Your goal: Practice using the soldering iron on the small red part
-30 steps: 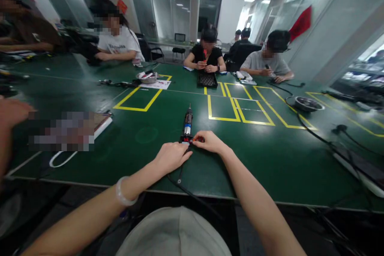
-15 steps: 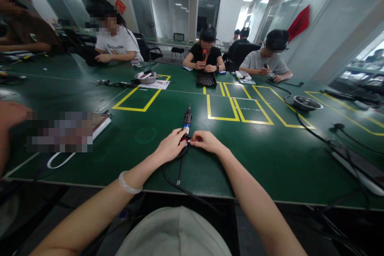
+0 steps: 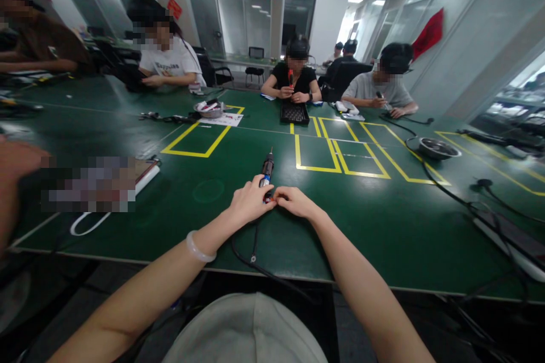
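Observation:
An electric screwdriver (image 3: 267, 164), black with a blue band, lies on the green table with its thin bit pointing away from me. My left hand (image 3: 250, 201) is closed over its body, the thumb reaching to the rear end. Close beside, my right hand (image 3: 297, 203) has thumb and finger pinched together at a small red part by that rear end; what it grips is mostly hidden. A black cord (image 3: 255, 244) with a small ring runs from under my left hand towards the table's front edge.
Yellow tape rectangles (image 3: 318, 169) mark the green table (image 3: 204, 227). A tablet-like object (image 3: 147, 178) with a white strap lies left, near another person's arm (image 3: 21, 170). A metal bowl (image 3: 439, 148) and black cables (image 3: 451, 193) are right. Across sit several people; one has a black tray (image 3: 294, 114).
My left hand has shifted slightly right and further over the screwdriver, its thumb now nearer my right fingers. The right hand stays nearly in place. The view has moved a little.

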